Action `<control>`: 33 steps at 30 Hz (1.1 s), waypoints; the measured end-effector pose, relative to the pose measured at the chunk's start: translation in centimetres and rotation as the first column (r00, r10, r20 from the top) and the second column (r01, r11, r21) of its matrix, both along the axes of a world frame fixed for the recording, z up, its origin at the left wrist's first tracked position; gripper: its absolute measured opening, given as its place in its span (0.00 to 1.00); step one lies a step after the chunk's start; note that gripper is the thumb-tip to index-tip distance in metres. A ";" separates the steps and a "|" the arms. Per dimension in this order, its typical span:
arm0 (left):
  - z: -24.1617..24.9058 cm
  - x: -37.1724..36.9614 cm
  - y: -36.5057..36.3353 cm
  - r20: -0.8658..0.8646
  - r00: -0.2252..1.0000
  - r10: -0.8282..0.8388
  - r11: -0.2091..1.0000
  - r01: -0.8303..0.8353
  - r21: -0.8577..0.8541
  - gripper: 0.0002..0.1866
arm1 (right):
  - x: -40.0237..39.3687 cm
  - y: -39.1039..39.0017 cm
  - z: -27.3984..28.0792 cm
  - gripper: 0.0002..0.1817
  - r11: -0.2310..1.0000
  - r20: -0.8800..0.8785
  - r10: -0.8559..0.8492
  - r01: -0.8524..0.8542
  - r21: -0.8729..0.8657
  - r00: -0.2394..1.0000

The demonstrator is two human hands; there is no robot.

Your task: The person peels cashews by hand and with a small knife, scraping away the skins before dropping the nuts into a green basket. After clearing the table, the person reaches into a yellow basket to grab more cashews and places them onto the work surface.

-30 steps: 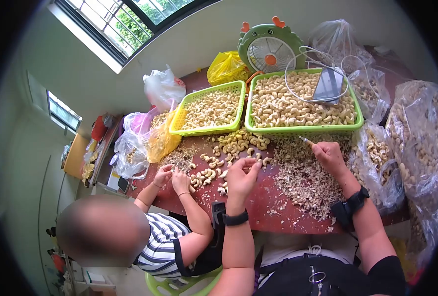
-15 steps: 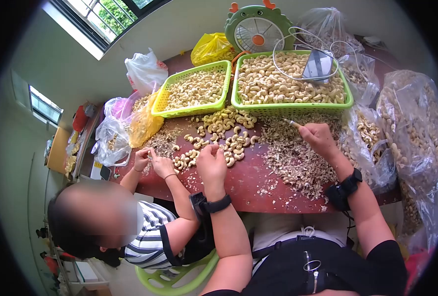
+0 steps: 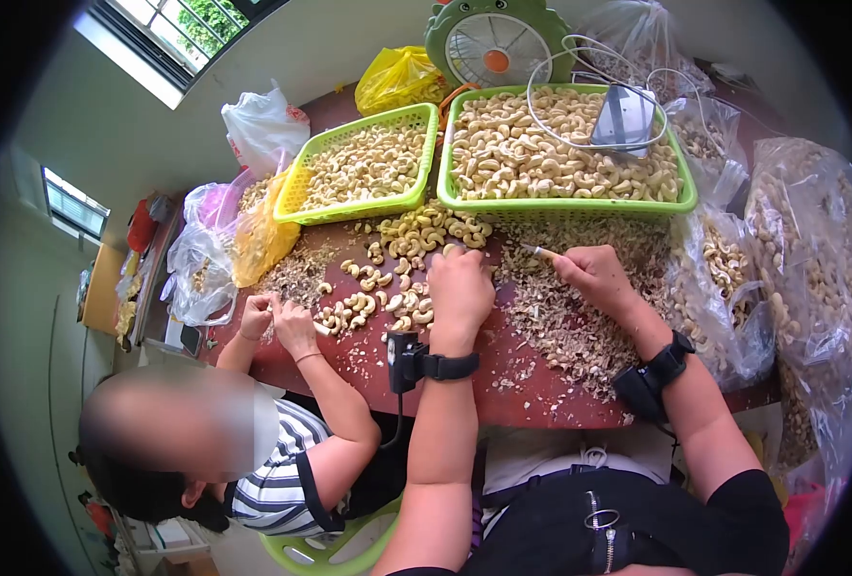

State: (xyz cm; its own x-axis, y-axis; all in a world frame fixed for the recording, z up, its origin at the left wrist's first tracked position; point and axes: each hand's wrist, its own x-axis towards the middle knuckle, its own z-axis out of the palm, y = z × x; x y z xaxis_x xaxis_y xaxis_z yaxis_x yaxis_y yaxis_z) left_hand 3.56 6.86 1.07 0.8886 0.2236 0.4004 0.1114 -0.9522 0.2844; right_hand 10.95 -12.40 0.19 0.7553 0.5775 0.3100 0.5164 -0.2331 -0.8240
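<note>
My left hand [image 3: 460, 293] is over the loose cashews [image 3: 412, 300] on the red table, fingers curled down at the edge of the pile; whatever lies between the fingertips is hidden. My right hand [image 3: 594, 278] is closed around a small knife [image 3: 543, 253] with a pale handle, its tip pointing left. Beneath this hand spreads a heap of brown skin flakes [image 3: 580, 326]. More cashews [image 3: 431, 228] are piled in front of the baskets.
Two green baskets of cashews [image 3: 364, 202] [image 3: 580, 205] stand behind; a phone [image 3: 624, 120] with a white cable lies on the right one. A fan [image 3: 496, 58] stands at the back. Filled plastic bags [image 3: 801, 230] line the right. Another person's hands [image 3: 287, 324] work at left.
My left hand has moved forward and right, onto the cashews. My right hand, still with the knife, has shifted slightly left. The view has turned a little.
</note>
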 end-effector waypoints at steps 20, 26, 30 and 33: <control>1.2 1.7 -2.9 0.350 0.931 -0.104 -0.331 0.299 -0.895 0.09 | 0.1 -0.8 0.9 0.20 0.999 -0.036 -0.010 0.011 0.041 0.999; 0.8 1.3 -3.6 0.425 0.901 -0.087 -0.422 0.354 -0.835 0.10 | 0.1 -0.7 0.7 0.20 0.999 -0.041 0.024 -0.022 0.046 0.999; 0.8 1.2 -4.0 0.438 0.892 -0.115 -0.469 0.340 -0.815 0.10 | 0.2 -0.7 0.4 0.20 0.998 -0.049 0.041 -0.039 0.056 0.998; 0.7 1.1 -4.3 0.454 0.884 -0.110 -0.486 0.350 -0.801 0.09 | 0.2 -0.8 0.7 0.20 0.997 -0.075 0.028 -0.022 0.073 0.997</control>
